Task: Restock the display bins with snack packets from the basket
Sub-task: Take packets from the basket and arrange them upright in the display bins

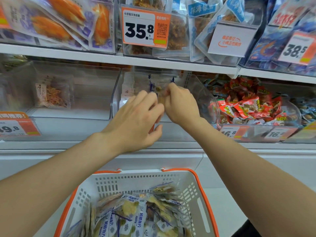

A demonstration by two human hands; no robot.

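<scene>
A white basket (106,183) with orange handles stands below me, filled with several clear snack packets (130,212) printed in blue. Both my hands reach into the middle clear display bin (118,93) on the lower shelf. My right hand (181,105) pinches a clear packet (159,86) with blue edges, held upright inside the bin. My left hand (136,120) sits just left of it, fingers curled at the packet's lower edge; blur hides whether it grips it. Other pale packets stand at the bin's left.
A clear bin (82,100) to the left holds one packet of shredded snack (53,91). Right of my hands, a bin (256,132) is heaped with red wrapped snacks. The upper shelf (68,53) carries full bins and a 35.8 price tag (145,28).
</scene>
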